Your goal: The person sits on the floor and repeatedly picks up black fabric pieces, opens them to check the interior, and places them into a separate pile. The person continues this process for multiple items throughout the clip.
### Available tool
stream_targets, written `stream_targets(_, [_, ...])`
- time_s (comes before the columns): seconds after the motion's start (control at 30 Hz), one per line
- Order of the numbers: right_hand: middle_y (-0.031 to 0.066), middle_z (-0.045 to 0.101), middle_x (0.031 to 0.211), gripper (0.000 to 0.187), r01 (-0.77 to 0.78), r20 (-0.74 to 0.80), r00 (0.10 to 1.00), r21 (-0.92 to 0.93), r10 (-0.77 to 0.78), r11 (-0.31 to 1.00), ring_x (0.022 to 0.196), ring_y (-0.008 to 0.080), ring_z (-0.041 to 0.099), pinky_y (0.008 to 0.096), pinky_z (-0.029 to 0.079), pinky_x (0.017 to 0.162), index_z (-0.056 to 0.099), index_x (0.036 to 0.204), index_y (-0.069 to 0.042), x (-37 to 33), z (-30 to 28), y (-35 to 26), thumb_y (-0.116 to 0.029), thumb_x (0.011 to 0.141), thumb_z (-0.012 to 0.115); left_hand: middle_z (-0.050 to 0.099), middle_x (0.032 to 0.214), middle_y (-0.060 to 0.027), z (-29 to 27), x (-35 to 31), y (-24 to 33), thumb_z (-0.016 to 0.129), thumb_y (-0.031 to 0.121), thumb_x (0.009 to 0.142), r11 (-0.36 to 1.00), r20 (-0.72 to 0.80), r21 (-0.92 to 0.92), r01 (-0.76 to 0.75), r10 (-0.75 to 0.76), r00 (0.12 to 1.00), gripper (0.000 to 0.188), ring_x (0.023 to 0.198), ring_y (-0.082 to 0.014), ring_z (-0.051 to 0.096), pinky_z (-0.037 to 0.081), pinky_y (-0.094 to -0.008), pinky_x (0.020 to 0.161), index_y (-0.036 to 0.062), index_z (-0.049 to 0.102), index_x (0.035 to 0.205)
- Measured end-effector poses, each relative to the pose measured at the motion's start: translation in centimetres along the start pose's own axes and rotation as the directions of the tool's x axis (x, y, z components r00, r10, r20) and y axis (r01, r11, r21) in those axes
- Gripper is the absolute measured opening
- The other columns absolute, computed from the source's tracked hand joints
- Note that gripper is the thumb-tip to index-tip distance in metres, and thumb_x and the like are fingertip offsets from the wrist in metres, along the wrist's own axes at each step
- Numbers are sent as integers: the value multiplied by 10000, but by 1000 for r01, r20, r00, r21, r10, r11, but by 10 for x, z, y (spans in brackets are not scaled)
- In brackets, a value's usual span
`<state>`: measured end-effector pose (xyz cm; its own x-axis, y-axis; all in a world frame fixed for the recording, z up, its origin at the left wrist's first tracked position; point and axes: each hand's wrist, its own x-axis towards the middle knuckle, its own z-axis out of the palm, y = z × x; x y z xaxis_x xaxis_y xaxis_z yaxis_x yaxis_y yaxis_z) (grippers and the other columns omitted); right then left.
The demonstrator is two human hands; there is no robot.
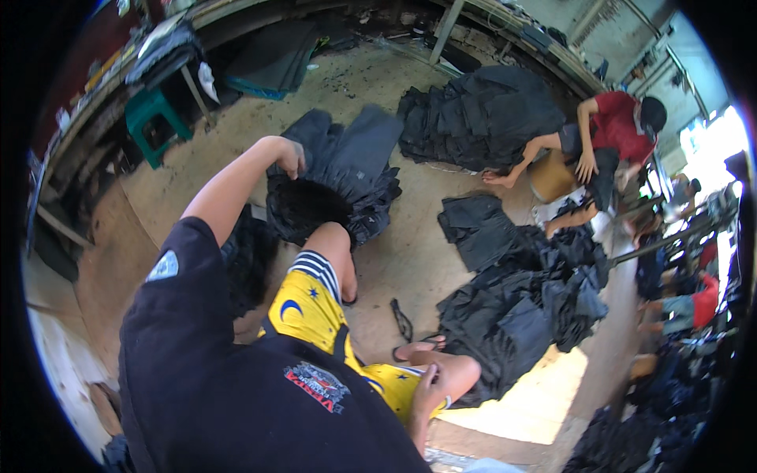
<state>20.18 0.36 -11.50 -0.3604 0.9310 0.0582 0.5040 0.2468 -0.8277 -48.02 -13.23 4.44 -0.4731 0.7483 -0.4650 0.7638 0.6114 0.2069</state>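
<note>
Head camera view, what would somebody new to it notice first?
Dark garments dominate: a stacked pile in front of the seated person, whose left hand reaches onto its edge, a bigger heap behind, and loose pieces spread on the floor at right. The right hand rests by the knee near the yellow shorts. A co-worker in a red shirt bends over at upper right.

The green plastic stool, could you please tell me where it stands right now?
In the head view, the green plastic stool stands on the floor at upper left, under a table's edge, left of the person's raised left hand.
</note>
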Motion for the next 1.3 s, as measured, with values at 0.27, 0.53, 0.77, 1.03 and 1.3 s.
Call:
stream_targets(0.27, [112, 732, 911, 221, -67, 32, 997, 54, 65, 996, 739, 166, 680, 299, 550, 678, 722, 1149, 56, -3, 2, -3, -127, 1112, 602, 505, 1669, -126, 44, 67, 10, 585, 618, 1030, 980, -511, -165, 112, -182, 840, 614, 1473, -423, 522, 401, -616, 1215, 276, 619, 1539])
stream_targets(0.53, [105, 734, 885, 208, -45, 5, 999, -28, 46, 999, 714, 162, 687, 295, 554, 660, 728, 1130, 45, -3, 5, -11, -124, 1106, 610, -41, 1855, -52, 174, 53, 18, 260, 892, 1001, 830, -61, -344, 439, -486, 872, 850, 1683, -404, -136, -63, -825, 1221, 463, 226, 1734])
stream_targets(0.77, [111, 751, 911, 208, -69, 45, 996, -49, 71, 996, 722, 177, 697, 308, 570, 691, 736, 1136, 35, 1, 5, -11, -142, 1093, 636, 52, 1854, -50, 175, 66, 4, 263, 870, 1015, 830, -128, -357, 428, -497, 858, 863, 1695, -388, -57, -74, -815, 1229, 399, 272, 1738])
stream_targets(1.03, [126, 759, 940, 220, -89, 3, 996, -65, 89, 994, 746, 194, 716, 312, 570, 708, 739, 1158, 37, -1, 7, -4, -147, 1087, 643, 47, 1853, -109, 238, 40, 32, 470, 745, 1035, 889, -338, -195, 415, -458, 822, 931, 1703, -359, -10, -23, -738, 1289, 289, 135, 1774])
stream_targets(1.3, [125, 750, 867, 202, -67, 30, 997, -1, 67, 998, 727, 191, 709, 334, 568, 711, 762, 1111, 36, 3, 5, 3, -135, 1063, 665, 27, 1839, -196, 188, 50, 53, 671, 509, 974, 827, -181, -171, 535, -560, 808, 1020, 1687, -453, 17, 81, -757, 1280, 194, 121, 1773])
